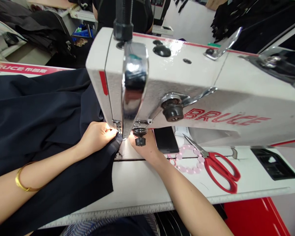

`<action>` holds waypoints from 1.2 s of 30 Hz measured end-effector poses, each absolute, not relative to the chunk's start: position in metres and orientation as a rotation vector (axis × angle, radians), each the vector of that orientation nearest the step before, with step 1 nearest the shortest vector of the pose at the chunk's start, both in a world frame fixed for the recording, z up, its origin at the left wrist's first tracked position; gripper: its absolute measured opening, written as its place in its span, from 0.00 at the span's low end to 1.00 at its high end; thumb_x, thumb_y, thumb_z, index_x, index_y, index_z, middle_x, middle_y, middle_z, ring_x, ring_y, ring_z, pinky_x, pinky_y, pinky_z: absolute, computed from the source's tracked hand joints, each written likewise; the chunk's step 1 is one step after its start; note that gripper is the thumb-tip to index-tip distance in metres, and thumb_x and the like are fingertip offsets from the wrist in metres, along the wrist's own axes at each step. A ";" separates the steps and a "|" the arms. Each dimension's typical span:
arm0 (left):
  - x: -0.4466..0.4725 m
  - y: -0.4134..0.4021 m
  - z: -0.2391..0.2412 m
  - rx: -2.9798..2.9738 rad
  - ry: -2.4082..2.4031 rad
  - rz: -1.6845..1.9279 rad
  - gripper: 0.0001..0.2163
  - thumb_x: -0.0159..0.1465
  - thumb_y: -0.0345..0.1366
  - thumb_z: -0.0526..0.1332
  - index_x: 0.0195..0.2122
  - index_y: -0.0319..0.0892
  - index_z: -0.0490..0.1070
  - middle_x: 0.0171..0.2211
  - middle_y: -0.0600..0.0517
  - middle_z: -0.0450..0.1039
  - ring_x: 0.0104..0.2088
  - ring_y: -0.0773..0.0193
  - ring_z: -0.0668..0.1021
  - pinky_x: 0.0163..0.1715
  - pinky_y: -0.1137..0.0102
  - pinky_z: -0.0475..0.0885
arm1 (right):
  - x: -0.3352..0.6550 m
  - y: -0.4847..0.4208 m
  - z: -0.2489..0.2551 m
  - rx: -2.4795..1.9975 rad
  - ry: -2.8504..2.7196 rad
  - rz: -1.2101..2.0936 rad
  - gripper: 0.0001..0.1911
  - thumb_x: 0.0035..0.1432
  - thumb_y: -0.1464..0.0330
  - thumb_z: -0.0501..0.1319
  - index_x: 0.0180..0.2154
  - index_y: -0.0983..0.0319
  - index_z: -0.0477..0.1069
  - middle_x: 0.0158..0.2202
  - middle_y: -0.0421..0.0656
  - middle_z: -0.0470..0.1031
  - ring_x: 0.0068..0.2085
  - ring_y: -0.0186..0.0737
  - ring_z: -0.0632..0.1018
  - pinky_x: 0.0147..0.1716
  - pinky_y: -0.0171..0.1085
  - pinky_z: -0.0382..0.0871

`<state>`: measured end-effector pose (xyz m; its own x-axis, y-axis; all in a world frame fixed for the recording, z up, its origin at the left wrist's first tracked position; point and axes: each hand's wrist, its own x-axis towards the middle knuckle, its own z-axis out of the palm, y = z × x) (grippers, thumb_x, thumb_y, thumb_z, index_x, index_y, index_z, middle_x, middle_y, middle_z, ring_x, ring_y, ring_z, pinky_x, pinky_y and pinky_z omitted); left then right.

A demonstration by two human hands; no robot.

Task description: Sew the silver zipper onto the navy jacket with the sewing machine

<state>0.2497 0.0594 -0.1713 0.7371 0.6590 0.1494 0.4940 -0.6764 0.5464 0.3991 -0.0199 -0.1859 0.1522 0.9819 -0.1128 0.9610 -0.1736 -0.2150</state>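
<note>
A white sewing machine (142, 88) stands over dark navy fabric (46, 114), which spreads out on the left and hangs down over the table's front edge. Thumb and fingers of my left hand (95, 136) pinch the fabric just left of the needle area. A gold bangle (21, 178) circles that forearm. My right hand (146, 147) lies under the machine arm, to the right of the needle area and close to the fabric's edge. Its fingers are hidden behind the thread tension knob (140, 141) and the metal guard (135, 75), so their hold cannot be seen.
Right of my right hand lie a black phone (166, 140), a pink beaded ring (189, 170) and red-handled scissors (220, 167). A ruler strip (127, 211) runs along the table's front edge. Behind the machine another person's dark top (124, 19) shows.
</note>
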 end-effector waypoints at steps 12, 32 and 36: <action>0.250 0.060 -0.170 2.486 0.843 0.447 0.14 0.54 0.31 0.48 0.12 0.38 0.56 0.13 0.58 0.47 0.16 0.74 0.54 0.18 0.75 0.47 | 0.399 -0.020 -0.185 -2.300 -1.997 0.340 0.14 0.56 0.71 0.49 0.36 0.65 0.73 0.30 0.48 0.77 0.36 0.42 0.75 0.37 0.36 0.62; 0.252 0.059 -0.168 2.495 0.846 0.447 0.14 0.54 0.37 0.46 0.14 0.38 0.55 0.14 0.57 0.45 0.18 0.73 0.47 0.19 0.76 0.46 | 0.388 -0.024 -0.185 -2.183 -2.074 0.274 0.13 0.57 0.69 0.50 0.31 0.61 0.73 0.31 0.44 0.75 0.33 0.40 0.73 0.30 0.34 0.59; 0.251 0.059 -0.169 2.515 0.846 0.450 0.14 0.55 0.37 0.46 0.14 0.38 0.54 0.14 0.57 0.45 0.18 0.74 0.48 0.20 0.76 0.47 | 0.385 -0.024 -0.179 -2.181 -2.142 0.271 0.14 0.57 0.73 0.49 0.32 0.61 0.73 0.32 0.45 0.75 0.34 0.42 0.73 0.28 0.35 0.58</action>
